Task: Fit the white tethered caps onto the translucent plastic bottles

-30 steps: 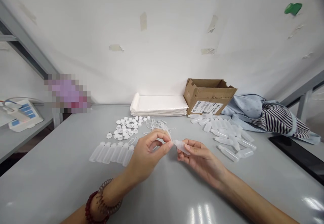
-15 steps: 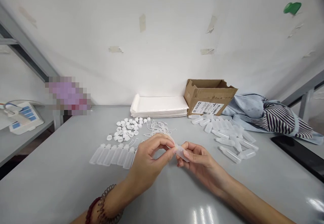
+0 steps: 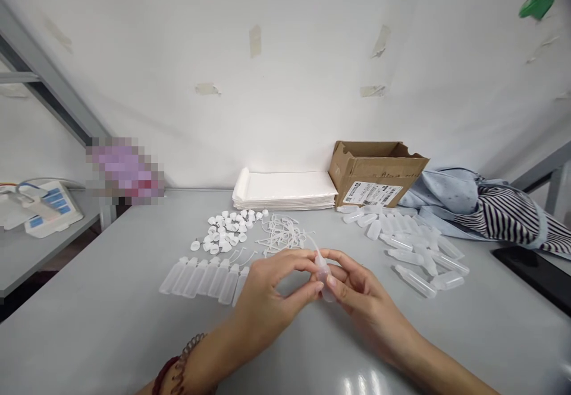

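Observation:
My two hands meet above the middle of the grey table [image 3: 89,323]. My right hand [image 3: 357,291] grips a small translucent plastic bottle [image 3: 323,271], held nearly upright. My left hand [image 3: 272,297] pinches the bottle's top between thumb and fingers, where a thin white tether strip [image 3: 311,242] sticks up. A row of finished bottles [image 3: 203,276] lies flat just left of my left hand. Behind the hands lie a heap of white caps [image 3: 226,229] and a tangle of white tether strips [image 3: 282,233]. Loose empty bottles [image 3: 413,246] are scattered to the right.
A stack of white padded envelopes [image 3: 285,190] and an open cardboard box [image 3: 377,172] stand at the back by the wall. Blue and striped cloth [image 3: 486,207] lies at the far right, a dark flat object [image 3: 535,276] in front of it. A white device [image 3: 44,213] sits on the left side table.
Both hands have come lower and closer together. The bottle has turned from lying sideways to nearly upright, and my left fingers now close on its top.

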